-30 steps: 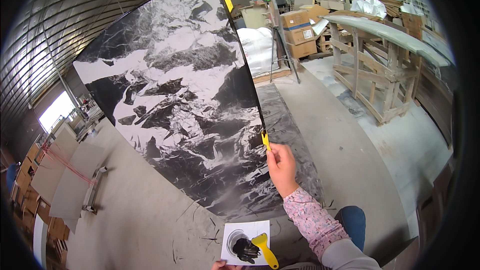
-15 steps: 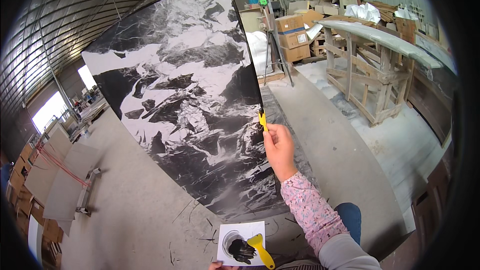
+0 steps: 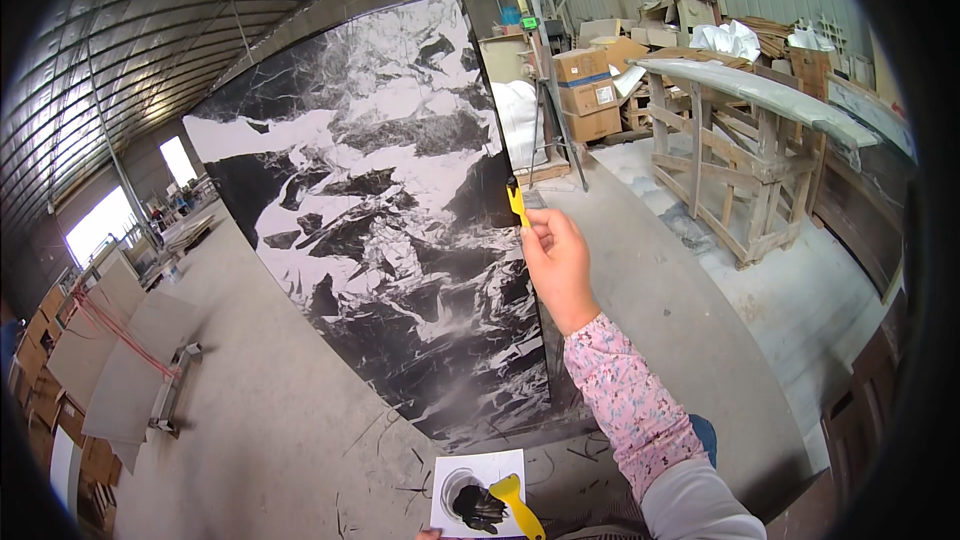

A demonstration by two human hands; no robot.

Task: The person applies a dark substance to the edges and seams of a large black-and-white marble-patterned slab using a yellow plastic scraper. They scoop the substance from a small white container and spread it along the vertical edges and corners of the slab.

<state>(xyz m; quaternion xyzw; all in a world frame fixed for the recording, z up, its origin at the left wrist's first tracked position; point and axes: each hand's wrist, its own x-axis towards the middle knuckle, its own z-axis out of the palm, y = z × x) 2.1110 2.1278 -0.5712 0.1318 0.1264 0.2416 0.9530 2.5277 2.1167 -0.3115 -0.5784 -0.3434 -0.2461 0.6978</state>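
A tall black-and-white marbled slab (image 3: 370, 200) stands upright and slightly tilted before me. My right hand (image 3: 558, 265) pinches a small yellow scraper (image 3: 517, 205) by its handle. Black paste coats the scraper's tip, which lies against the slab's right edge. At the lower edge of the picture, the fingertips of my left hand (image 3: 430, 534) grip a white board (image 3: 505, 462). On that board is a smear of black paste (image 3: 477, 506) over a grey round patch. A second yellow scraper (image 3: 520, 512) lies across the board, its blade by the paste.
To the right, a wooden frame (image 3: 760, 175) carries a pale curved slab (image 3: 740, 90). Cardboard boxes (image 3: 588, 80) are stacked behind it, near a tripod stand (image 3: 556, 110). Grey panels (image 3: 125, 380) with red straps lie at the left. Dark scraps dot the concrete floor (image 3: 270, 390).
My right hand has moved up along the slab's right edge with the scraper. The view has shifted a little, so the slab's top sits lower. My left hand still holds the board.
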